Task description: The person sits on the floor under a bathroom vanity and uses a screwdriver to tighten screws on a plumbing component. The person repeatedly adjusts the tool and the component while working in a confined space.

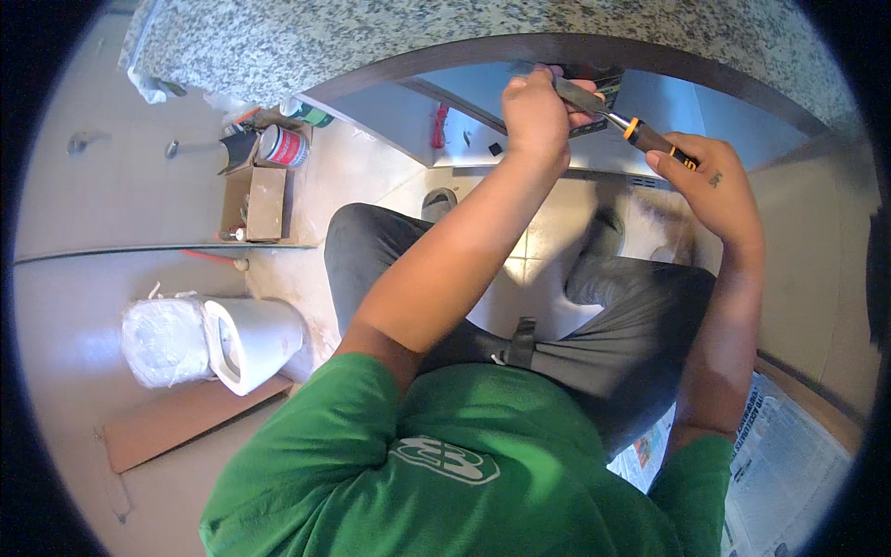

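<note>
My right hand (713, 181) is closed around the dark handle, banded in yellow-orange, of a chisel (579, 97). Its metal blade points up and left, toward the underside of the counter's front edge. Around the blade curl the fingers of my left hand (536, 116), some of them passing behind it. Both hands are at the opening of a cabinet (650, 102) below a dark curved front rail (445, 58). What the blade's tip touches is hidden by my left hand.
A speckled stone countertop (325, 46) overhangs the cabinet. To the left are a cardboard box (269, 204), a paint can (283, 147), a white toilet (269, 339) partly wrapped in plastic and a brown board (186, 422). Newspaper (789, 473) lies at lower right.
</note>
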A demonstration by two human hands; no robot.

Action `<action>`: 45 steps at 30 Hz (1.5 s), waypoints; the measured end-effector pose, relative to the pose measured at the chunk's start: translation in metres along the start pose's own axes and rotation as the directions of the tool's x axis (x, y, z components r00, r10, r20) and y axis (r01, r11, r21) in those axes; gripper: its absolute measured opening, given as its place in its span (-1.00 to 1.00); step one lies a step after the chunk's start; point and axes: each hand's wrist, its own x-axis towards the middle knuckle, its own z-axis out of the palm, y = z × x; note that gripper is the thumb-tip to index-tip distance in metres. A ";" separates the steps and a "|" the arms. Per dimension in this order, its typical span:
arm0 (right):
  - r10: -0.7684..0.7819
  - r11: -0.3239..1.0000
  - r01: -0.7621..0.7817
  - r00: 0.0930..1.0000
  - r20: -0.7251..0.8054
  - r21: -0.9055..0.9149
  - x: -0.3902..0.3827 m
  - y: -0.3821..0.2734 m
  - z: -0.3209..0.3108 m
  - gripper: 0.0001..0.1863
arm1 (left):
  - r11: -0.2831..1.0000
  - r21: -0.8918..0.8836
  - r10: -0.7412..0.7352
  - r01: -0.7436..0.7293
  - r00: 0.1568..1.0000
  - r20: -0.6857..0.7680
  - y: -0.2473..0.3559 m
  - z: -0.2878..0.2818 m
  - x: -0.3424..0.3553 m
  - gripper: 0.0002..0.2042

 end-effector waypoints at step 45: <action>-0.047 0.986 0.054 0.998 0.048 -0.160 0.015 -0.004 -0.013 -0.50 | 0.973 0.216 -0.109 0.083 0.988 0.110 0.004 -0.009 -0.005 -0.62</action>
